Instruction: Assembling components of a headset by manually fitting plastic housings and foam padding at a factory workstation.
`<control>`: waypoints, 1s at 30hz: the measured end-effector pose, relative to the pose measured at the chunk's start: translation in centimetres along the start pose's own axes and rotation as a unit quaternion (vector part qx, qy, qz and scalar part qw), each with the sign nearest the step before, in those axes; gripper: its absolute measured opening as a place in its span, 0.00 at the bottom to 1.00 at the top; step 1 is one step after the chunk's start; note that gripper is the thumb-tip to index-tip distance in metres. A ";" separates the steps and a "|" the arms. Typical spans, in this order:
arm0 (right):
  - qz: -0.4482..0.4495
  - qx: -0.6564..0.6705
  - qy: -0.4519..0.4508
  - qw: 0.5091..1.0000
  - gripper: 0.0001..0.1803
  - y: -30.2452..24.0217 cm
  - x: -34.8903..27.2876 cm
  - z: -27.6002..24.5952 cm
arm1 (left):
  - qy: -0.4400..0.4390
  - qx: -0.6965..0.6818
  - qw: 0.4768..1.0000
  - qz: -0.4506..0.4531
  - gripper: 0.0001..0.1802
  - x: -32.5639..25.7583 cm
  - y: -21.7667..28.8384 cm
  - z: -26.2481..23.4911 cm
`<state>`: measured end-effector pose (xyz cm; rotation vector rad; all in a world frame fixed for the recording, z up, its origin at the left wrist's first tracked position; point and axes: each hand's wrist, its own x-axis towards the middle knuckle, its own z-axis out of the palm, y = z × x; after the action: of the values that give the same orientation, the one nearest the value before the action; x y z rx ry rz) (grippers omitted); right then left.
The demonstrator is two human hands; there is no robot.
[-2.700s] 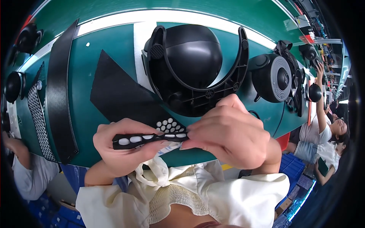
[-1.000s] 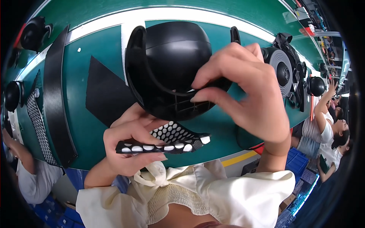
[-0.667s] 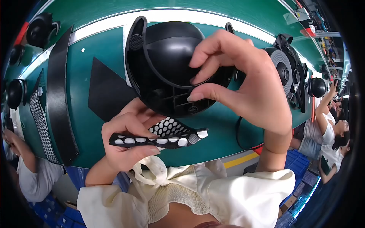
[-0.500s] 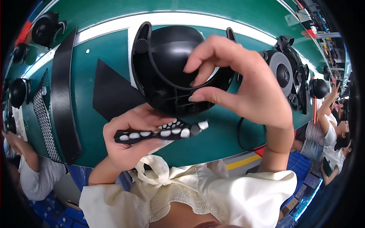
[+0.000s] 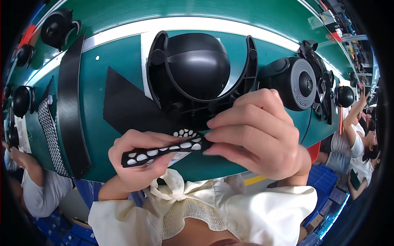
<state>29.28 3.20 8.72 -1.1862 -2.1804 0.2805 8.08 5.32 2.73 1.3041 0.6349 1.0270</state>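
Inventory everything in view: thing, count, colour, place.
Spotted piece: 1, black/white, in both hands
Curved frame: 1, black, beyond hands
Rounded shell: 1, black, between frame arms
Flat sheet: 1, black, left of frame
Long strip: 1, black, further left
Patterned strip: 1, black/white, far left
Ringed device: 1, black/grey, right of frame
Round devices: several, black, far sides
Table: 1, green, beneath
Crates: several, blue, lower left and right
Co-workers: several, pale tops, both sides
Sleeves: 2, cream, lower edge
Left hand: 1, bare, holding the piece
Right hand: 1, bare, at its right end
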 end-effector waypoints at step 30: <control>0.117 0.105 0.004 0.988 0.09 0.8 -1.2 1.3 | -0.201 -0.231 0.951 -0.052 0.09 0.8 -2.0 0.8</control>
<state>29.47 2.85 6.81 -1.3179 -1.9490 0.5900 9.62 5.71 1.11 1.0072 0.1343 0.7340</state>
